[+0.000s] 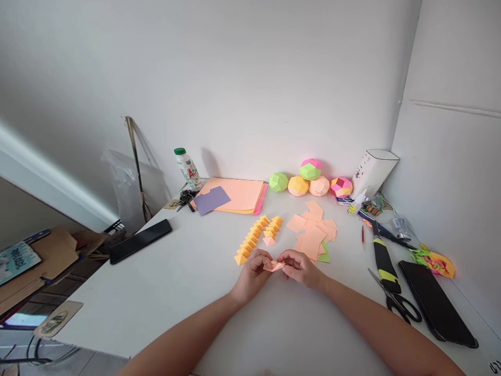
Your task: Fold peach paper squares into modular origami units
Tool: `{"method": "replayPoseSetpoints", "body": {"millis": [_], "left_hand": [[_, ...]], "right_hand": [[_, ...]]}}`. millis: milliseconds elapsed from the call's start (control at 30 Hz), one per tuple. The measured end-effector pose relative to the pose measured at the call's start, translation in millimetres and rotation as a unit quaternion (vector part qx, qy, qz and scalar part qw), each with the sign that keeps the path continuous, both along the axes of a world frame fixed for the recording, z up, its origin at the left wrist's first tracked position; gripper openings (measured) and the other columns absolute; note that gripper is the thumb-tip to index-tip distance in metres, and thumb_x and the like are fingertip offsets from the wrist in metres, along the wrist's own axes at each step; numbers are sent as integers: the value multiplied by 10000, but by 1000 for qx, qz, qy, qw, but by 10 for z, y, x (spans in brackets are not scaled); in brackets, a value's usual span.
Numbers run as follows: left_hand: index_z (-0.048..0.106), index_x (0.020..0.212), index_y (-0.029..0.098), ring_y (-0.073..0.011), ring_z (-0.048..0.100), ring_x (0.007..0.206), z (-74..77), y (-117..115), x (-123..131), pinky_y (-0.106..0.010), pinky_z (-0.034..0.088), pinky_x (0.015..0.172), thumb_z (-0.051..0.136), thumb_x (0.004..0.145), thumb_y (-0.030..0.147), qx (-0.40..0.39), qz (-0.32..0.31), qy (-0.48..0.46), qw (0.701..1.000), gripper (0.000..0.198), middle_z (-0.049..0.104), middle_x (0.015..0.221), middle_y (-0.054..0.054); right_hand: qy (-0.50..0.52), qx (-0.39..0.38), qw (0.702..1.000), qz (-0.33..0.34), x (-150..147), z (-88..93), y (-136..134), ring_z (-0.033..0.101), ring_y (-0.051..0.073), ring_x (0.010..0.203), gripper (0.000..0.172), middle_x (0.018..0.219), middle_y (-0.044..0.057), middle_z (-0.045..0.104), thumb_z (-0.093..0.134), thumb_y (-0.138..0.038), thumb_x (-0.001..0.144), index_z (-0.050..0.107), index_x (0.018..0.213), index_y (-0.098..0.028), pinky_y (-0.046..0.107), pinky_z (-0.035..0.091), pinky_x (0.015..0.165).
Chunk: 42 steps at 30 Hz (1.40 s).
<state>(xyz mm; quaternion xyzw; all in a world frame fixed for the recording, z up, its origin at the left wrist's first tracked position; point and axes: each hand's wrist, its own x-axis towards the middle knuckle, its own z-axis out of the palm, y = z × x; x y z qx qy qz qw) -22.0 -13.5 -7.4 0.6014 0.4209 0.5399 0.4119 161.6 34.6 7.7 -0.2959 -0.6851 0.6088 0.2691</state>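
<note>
While both bare forearms reach in from the bottom edge over the white table [176, 292], the left hand [253, 271] and the right hand [300, 267] meet just above its middle, each pinching one end of a small folded piece of peach paper [274, 266] between thumb and fingertips, so both hands are closed on that piece and it hangs between them just off the tabletop. Just beyond the left hand, two rows of small folded orange-yellow paper triangles [254, 237] run diagonally away, with a single peach folded unit [269, 241] beside them. Beyond the right hand lies a loose pile of peach paper squares [313, 230] with a green sheet [324, 255] showing at its near edge. Against the wall sit five folded paper balls [310, 180] in green, yellow, peach and pink, one stacked on the others, next to a stack of peach and pink paper sheets [238, 196] with a purple card [211, 200] lying on it. A white bottle with a green cap [188, 168] stands near a bunch of keys [185, 198]. A black phone [141, 241] lies well to the left; to the right lie a black and yellow utility knife [384, 258], black-handled scissors [395, 297] and a second dark phone [434, 303].
</note>
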Motion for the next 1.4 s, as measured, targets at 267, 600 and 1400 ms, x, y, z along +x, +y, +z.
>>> {"method": "replayPoseSetpoints", "body": {"millis": [267, 600, 1400], "left_hand": [[516, 659, 190, -136, 523, 724, -25, 1, 2, -286, 488, 643, 618, 786, 275, 8, 1, 15, 1000, 184, 468, 799, -21], [478, 635, 185, -135, 517, 725, 12, -1, 1, -283, 478, 651, 611, 796, 333, 10, 7, 31, 999, 255, 474, 777, -16], [507, 598, 169, -126, 526, 697, 44, -29, 14, -272, 464, 644, 605, 779, 273, -36, -28, 29, 999, 231, 484, 794, -24]], "right_hand": [[2, -19, 1000, 13, 18, 53, 3, 561, 126, 611, 220, 760, 20, 576, 538, -322, 822, 580, 967, -162, 238, 397, 530], [1, -21, 1000, 1, 14, 2, 20, 576, 119, 586, 234, 779, 29, 621, 521, -346, 843, 585, 970, -160, 234, 408, 523], [7, -29, 1000, -5, 13, -28, 39, 541, 122, 540, 322, 602, -5, 571, 500, -462, 846, 592, 892, -157, 236, 382, 511]]}}
